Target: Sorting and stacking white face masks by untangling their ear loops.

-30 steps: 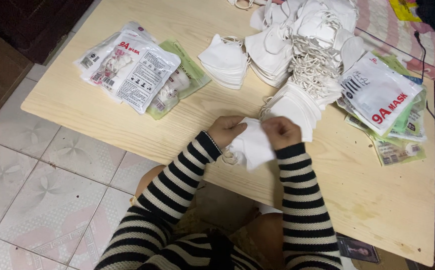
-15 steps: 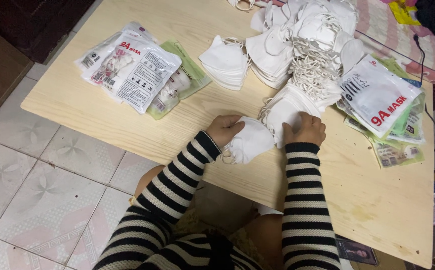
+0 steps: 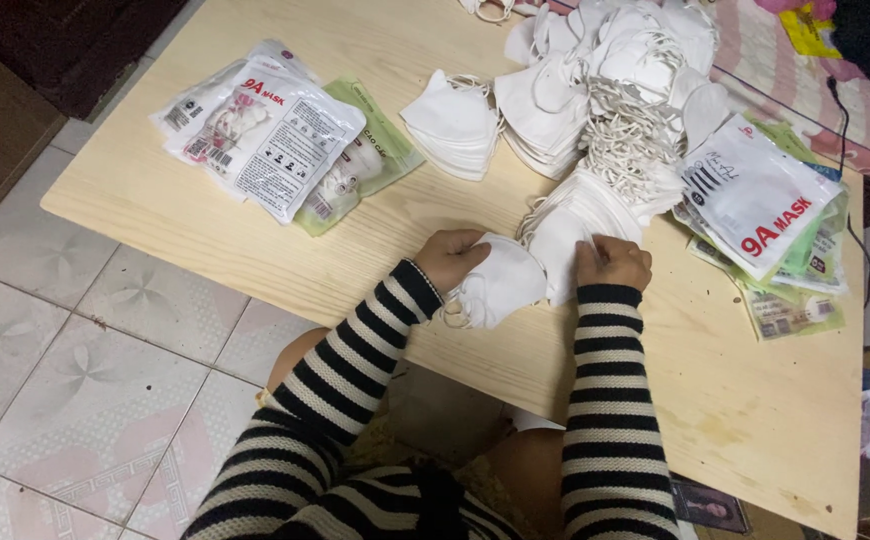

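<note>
My left hand grips a small stack of folded white face masks at the near edge of a pale wooden table. My right hand rests with curled fingers on a fanned pile of white masks just to the right, pinching the top one. Both arms wear black and white striped sleeves. Elastic ear loops dangle below the held stack.
Sealed mask packets lie at the left of the table. Empty printed bags are stacked at the right. More white mask stacks and a heap of masks with loops fill the far side. Tiled floor lies left.
My right hand moved off the held stack and rightward onto the fanned pile. My left hand stayed, still holding the masks.
</note>
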